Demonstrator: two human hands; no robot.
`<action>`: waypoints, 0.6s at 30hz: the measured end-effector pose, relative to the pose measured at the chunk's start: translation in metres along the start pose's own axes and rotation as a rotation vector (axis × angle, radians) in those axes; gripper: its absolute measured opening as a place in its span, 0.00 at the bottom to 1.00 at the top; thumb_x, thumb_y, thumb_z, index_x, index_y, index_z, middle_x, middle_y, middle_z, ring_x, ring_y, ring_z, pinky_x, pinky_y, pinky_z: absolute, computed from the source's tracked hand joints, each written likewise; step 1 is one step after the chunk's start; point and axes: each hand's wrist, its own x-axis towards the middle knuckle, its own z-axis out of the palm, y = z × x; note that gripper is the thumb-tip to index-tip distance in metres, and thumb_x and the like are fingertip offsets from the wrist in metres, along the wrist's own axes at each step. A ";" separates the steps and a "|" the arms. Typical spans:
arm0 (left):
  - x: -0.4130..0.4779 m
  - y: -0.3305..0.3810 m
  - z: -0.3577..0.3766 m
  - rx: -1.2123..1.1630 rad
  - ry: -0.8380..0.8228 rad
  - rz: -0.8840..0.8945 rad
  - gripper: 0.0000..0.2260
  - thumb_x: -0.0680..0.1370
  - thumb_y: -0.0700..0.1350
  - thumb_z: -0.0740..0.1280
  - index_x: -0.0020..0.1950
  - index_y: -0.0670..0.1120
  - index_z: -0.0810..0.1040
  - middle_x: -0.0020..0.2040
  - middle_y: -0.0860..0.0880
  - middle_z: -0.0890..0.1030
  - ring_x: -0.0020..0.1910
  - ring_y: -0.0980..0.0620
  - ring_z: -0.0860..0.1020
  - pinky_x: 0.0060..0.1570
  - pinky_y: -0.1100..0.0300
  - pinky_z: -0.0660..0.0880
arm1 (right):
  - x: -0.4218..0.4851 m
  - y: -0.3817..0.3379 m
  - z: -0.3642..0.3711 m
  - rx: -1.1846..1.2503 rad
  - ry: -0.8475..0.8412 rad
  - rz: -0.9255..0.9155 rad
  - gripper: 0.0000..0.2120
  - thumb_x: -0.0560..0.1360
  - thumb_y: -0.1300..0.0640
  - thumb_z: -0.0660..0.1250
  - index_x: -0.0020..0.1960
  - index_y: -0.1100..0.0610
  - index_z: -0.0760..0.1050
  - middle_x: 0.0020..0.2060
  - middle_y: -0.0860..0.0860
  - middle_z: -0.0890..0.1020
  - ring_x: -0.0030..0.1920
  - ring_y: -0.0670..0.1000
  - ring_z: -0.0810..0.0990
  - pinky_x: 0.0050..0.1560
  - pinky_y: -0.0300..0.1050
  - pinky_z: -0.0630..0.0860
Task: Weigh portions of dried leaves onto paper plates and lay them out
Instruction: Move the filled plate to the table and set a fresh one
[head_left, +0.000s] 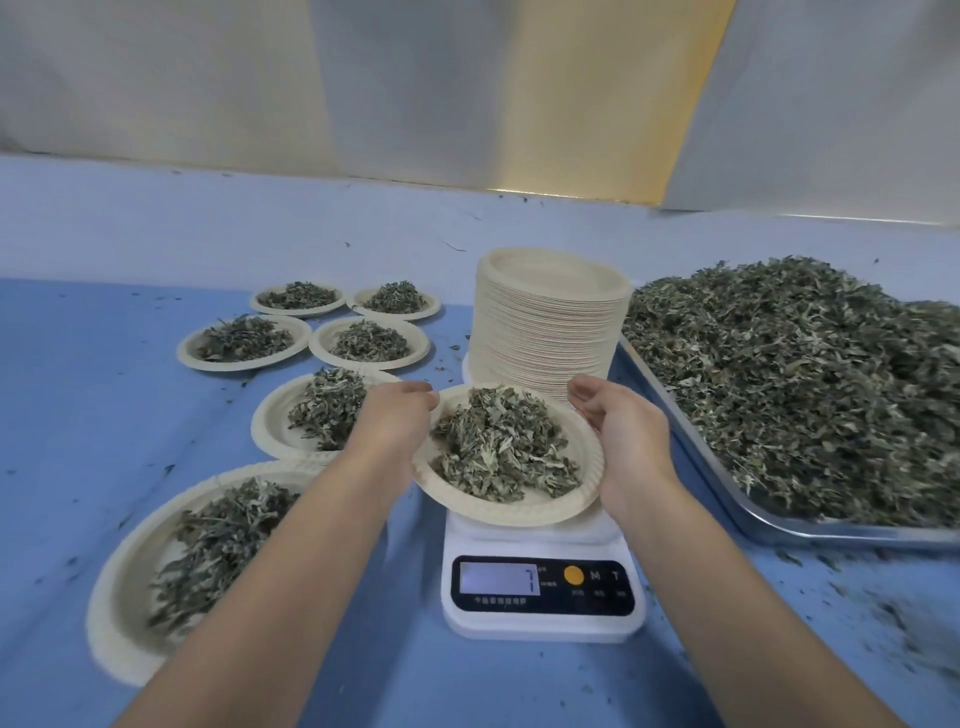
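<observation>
1. Hands at opposite rims: the left hand (395, 415) curls its fingers (422, 399) over the far-left edge of the filled plate (519, 512), and the right hand (623, 441) cups the right edge, fingers bent round it.
2. Filled plate sits just above the scale (543, 592), tilted with its near rim low. I cannot tell whether it touches the platform.
3. Main risk is the tilt: the heaped dried leaves (504, 447) are loose and could slide over the low rim, so the portion would no longer match its weight.
4. Six laid-out plates (275, 421) crowd the worktop (78, 389) on the left, under the left forearm. A sideways carry could brush them and scatter leaves.
5. Behind, the plate stack (550, 322) stands close, and a backward nudge could topple it.
6. Thin paper may flex if one grip slips.
</observation>
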 end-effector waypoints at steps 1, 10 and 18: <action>0.002 0.002 -0.005 0.006 -0.003 -0.006 0.13 0.79 0.36 0.63 0.63 0.40 0.77 0.61 0.44 0.77 0.61 0.45 0.73 0.61 0.57 0.67 | -0.001 0.000 0.005 0.007 -0.001 0.003 0.17 0.72 0.72 0.56 0.43 0.57 0.80 0.49 0.54 0.83 0.55 0.52 0.80 0.64 0.53 0.73; 0.026 0.012 -0.080 -0.099 0.188 -0.070 0.07 0.78 0.36 0.64 0.51 0.45 0.80 0.61 0.42 0.77 0.62 0.44 0.73 0.62 0.49 0.70 | -0.009 0.005 0.089 0.105 -0.088 0.016 0.15 0.71 0.71 0.57 0.38 0.58 0.79 0.47 0.57 0.81 0.52 0.56 0.80 0.56 0.49 0.75; 0.053 0.005 -0.162 -0.288 0.557 0.000 0.08 0.78 0.34 0.61 0.48 0.44 0.77 0.38 0.46 0.72 0.37 0.48 0.71 0.38 0.58 0.67 | -0.030 0.022 0.172 0.086 -0.204 0.142 0.14 0.77 0.63 0.57 0.37 0.56 0.77 0.44 0.53 0.79 0.47 0.51 0.76 0.53 0.45 0.74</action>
